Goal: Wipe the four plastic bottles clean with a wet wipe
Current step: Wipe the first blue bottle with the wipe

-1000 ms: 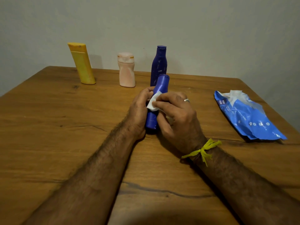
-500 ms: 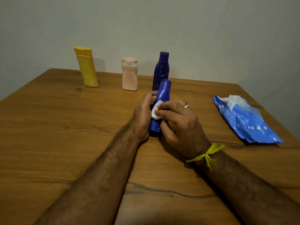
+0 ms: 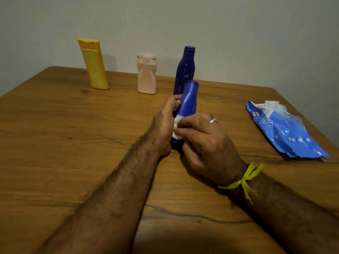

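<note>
Your left hand (image 3: 164,123) grips the blue bottle (image 3: 188,102) standing at the middle of the counter (image 3: 55,143), while your right hand (image 3: 205,143) pinches the wet wipe (image 3: 177,128) against its lower side. Behind it stand the dark purple bottle (image 3: 185,70), the pink bottle (image 3: 146,74) and the yellow bottle (image 3: 93,64), with the wipes pack (image 3: 289,132) lying well apart on your right.

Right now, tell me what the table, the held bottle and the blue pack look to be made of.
Table: wood or wood-look laminate, matte; grain lines and knots show.
Blue bottle: smooth plastic with a soft sheen, opaque.
Blue pack: thin, glossy plastic film, likely; it is crinkled and catches light.
</note>
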